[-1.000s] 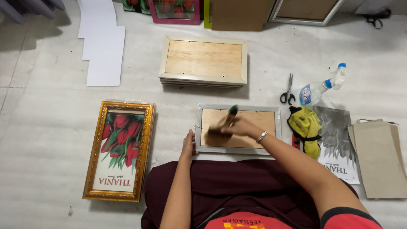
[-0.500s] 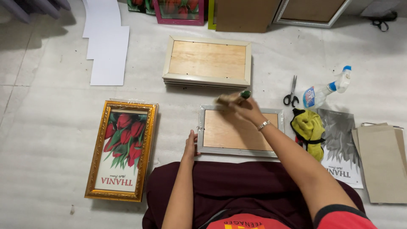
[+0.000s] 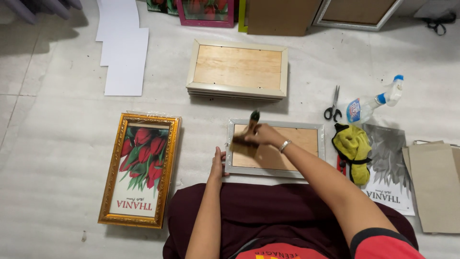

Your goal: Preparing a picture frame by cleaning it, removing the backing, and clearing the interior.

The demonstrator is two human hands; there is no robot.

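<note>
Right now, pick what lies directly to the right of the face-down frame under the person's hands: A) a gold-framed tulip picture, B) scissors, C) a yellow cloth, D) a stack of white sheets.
C: the yellow cloth lies beside the right edge of the face-down frame, while the gold-framed tulip picture lies to its left.

The gold frame point(image 3: 140, 169) carries red tulips on white. The silver-grey frame point(image 3: 274, 147) shows a tan wooden back. The cloth point(image 3: 352, 144) is yellow, the scissors point(image 3: 332, 105) black-handled, the spray bottle point(image 3: 376, 101) clear with blue trim, the paper sheets point(image 3: 123, 50) white.
</note>
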